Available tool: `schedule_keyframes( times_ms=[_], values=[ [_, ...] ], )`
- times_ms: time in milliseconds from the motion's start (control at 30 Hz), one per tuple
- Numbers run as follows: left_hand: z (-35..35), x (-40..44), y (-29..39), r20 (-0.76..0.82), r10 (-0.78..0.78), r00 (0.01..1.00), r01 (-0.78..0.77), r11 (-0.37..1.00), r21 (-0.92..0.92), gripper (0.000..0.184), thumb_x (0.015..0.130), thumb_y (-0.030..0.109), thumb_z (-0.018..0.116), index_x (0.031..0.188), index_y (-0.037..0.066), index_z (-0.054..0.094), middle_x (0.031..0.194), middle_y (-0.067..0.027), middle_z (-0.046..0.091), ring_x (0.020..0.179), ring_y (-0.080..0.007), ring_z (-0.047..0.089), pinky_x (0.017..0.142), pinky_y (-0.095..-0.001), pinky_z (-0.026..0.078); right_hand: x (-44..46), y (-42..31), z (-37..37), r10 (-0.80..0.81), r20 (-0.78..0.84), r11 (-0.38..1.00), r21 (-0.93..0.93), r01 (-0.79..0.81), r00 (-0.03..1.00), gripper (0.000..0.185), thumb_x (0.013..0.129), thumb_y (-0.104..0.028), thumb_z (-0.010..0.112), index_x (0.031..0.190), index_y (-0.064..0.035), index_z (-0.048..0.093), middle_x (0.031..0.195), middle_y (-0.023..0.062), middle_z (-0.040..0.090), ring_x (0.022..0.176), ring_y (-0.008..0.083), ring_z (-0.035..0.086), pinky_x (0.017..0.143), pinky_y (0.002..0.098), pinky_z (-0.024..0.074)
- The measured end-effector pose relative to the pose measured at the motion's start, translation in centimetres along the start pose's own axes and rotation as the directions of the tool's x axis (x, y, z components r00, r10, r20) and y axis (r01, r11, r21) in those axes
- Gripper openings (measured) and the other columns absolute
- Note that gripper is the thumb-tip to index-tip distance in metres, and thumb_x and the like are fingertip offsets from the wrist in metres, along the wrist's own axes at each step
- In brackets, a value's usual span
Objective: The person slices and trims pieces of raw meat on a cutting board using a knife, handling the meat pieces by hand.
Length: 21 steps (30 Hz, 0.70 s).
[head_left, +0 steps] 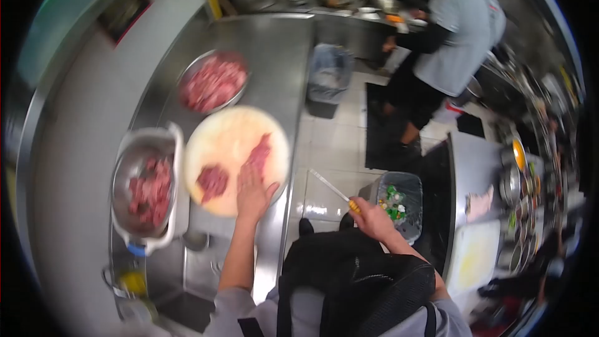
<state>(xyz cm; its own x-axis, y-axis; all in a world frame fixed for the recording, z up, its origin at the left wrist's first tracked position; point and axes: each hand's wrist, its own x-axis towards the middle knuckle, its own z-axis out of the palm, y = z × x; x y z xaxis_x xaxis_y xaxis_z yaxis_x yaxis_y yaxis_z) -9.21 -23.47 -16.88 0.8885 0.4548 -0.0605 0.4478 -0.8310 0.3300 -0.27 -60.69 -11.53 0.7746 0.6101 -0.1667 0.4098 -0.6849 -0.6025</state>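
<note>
My left hand (251, 196) lies flat with fingers apart on the lower end of a long piece of raw red meat (259, 155). That piece rests on a round, pale cutting board (234, 122). A second, smaller piece of meat (213, 181) lies to its left on the same board. Out to the right, over the floor, my right hand (371, 219) is closed around the yellow handle of a knife (329, 183). The knife's long, narrow blade points up and left, apart from the board and the meat.
Beyond the board stands a steel bowl (242, 95) of raw meat. Left of it, another steel bowl (122, 192) of meat sits inside a white tub (179, 168). A sink (203, 271) is at lower left. Lined bins (412, 228) stand right; a person (465, 31) works beyond.
</note>
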Motion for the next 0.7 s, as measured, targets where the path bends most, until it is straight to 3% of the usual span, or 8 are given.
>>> schedule_keyframes(
  times_ms=[67,167,200,233,300,433,500,700],
  values=[
    [0.8,-1.7,-1.2,-0.163,0.146,0.976,-0.144,0.989,0.028,0.095,0.105,0.056,0.063,0.167,-0.008,0.03,0.171,-0.0308,0.037,0.163,-0.0419,0.032,0.134,-0.0524,0.023,1.3,-0.5,0.2,-0.058,0.033,0.998,-0.026,0.059,0.998,0.04,0.105,-0.032,0.068,0.14,-0.0147,0.061,0.115,0.0236,0.076,0.101,0.0491,0.073,0.085,0.0577,0.0592],
    [0.6,-3.9,-2.2,-0.221,0.15,0.964,-0.152,0.988,0.005,0.086,0.105,0.049,0.067,0.162,-0.009,0.041,0.166,-0.0301,0.046,0.159,-0.0427,0.039,0.131,-0.0509,0.03,3.2,-1.9,0.4,-0.102,0.03,0.993,-0.051,0.104,0.994,0.042,0.105,-0.034,0.069,0.141,-0.0142,0.06,0.115,0.023,0.076,0.099,0.0494,0.074,0.084,0.0584,0.0595],
    [0.4,-4.4,-2.2,-0.32,0.164,0.933,-0.184,0.982,-0.032,0.067,0.102,0.035,0.074,0.15,-0.007,0.055,0.159,-0.03,0.053,0.151,-0.0468,0.047,0.124,-0.0524,0.04,3.8,-3.0,0.1,-0.12,0.046,0.988,-0.089,0.123,0.992,0.041,0.106,-0.035,0.068,0.141,-0.0146,0.06,0.114,0.0224,0.076,0.097,0.0495,0.074,0.083,0.0585,0.0597],
    [0.2,-4.8,-2.1,-0.32,0.156,0.934,-0.175,0.984,-0.032,0.067,0.102,0.035,0.074,0.15,-0.007,0.055,0.159,-0.03,0.053,0.151,-0.0468,0.047,0.124,-0.0524,0.04,4.5,-4.1,-0.2,-0.135,0.057,0.982,-0.127,0.142,0.989,0.041,0.106,-0.035,0.067,0.141,-0.015,0.06,0.112,0.0218,0.076,0.095,0.0496,0.074,0.082,0.0586,0.0599],
    [0.1,-5.5,-1.9,-0.407,0.085,0.909,-0.146,0.982,-0.122,0.048,0.099,0.024,0.078,0.135,-0.005,0.065,0.145,-0.0265,0.063,0.138,-0.0452,0.057,0.115,-0.0522,0.047,5.7,-5.5,0.0,-0.183,0.07,0.968,-0.163,0.193,0.981,0.04,0.108,-0.036,0.065,0.141,-0.0154,0.059,0.11,0.0207,0.075,0.092,0.0492,0.074,0.08,0.0586,0.06],
    [-1.0,-3.5,0.1,-0.517,0.006,0.856,-0.134,0.969,-0.21,0.032,0.093,0.015,0.08,0.119,0.0,0.07,0.13,-0.0192,0.068,0.124,-0.0398,0.063,0.105,-0.0509,0.05,8.0,-7.6,1.1,-0.253,0.124,0.916,-0.289,0.279,0.959,0.038,0.11,-0.038,0.06,0.14,-0.0147,0.057,0.104,0.0171,0.072,0.085,0.0458,0.075,0.076,0.0567,0.0607],
    [-1.0,-1.5,0.3,-0.61,0.074,0.789,-0.216,0.963,-0.163,0.024,0.09,0.009,0.08,0.11,0.001,0.071,0.117,-0.0162,0.068,0.11,-0.037,0.064,0.098,-0.0471,0.052,8.5,-8.2,1.8,-0.267,0.143,0.899,-0.318,0.3,0.953,0.038,0.111,-0.039,0.059,0.139,-0.0136,0.057,0.105,0.0167,0.072,0.085,0.0443,0.075,0.075,0.0556,0.0612],
    [0.3,1.0,-0.5,-0.524,0.026,0.851,-0.169,0.959,-0.226,0.015,0.09,0.008,0.08,0.103,0.004,0.073,0.108,-0.0126,0.07,0.102,-0.0357,0.065,0.093,-0.0444,0.054,8.3,-9.4,2.4,-0.253,0.203,0.863,-0.394,0.315,0.946,0.038,0.112,-0.036,0.056,0.139,-0.0098,0.053,0.104,0.0165,0.071,0.084,0.0406,0.077,0.071,0.0529,0.0625]
  ],
)
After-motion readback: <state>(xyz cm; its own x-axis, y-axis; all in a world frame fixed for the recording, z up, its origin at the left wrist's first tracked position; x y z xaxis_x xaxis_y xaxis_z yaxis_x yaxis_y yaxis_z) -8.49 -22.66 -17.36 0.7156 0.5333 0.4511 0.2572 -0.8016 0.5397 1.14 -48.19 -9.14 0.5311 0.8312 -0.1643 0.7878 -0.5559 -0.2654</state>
